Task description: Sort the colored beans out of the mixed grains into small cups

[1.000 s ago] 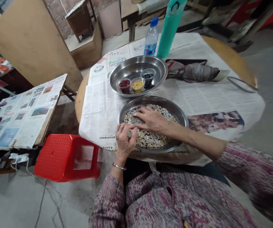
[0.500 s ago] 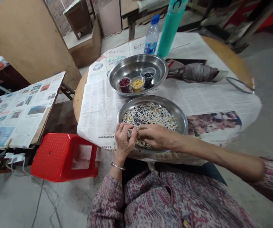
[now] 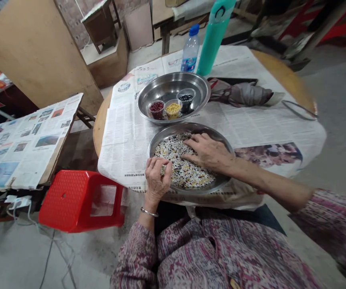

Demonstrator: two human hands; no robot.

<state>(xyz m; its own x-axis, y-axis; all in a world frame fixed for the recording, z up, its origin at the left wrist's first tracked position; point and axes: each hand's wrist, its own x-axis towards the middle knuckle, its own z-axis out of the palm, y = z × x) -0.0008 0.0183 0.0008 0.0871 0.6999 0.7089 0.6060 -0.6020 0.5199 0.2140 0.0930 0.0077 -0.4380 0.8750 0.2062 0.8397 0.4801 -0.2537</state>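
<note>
A steel pan (image 3: 225, 144) on the newspaper-covered round table holds a layer of mixed beans (image 3: 168, 149): white, black, red and yellow. My right hand (image 3: 209, 153) lies flat on the beans in the middle of the pan, fingers stretched out. My left hand (image 3: 157, 179) rests at the pan's near left rim, its fingers curled together; what they hold is hidden. Behind stands a second steel pan (image 3: 161, 85) with three small cups: red beans (image 3: 156, 107), yellow beans (image 3: 173, 108) and black beans (image 3: 186, 98).
A water bottle (image 3: 190, 49) and a teal flask (image 3: 214, 35) stand at the table's far side. A folded grey umbrella (image 3: 241, 94) lies to the right. A red plastic stool (image 3: 80, 200) sits left of my knees, beside a newspaper-covered board (image 3: 28, 140).
My right hand went from the middle of the beans back to my left hand at the near rim, then out again to the middle. My left hand stayed put.
</note>
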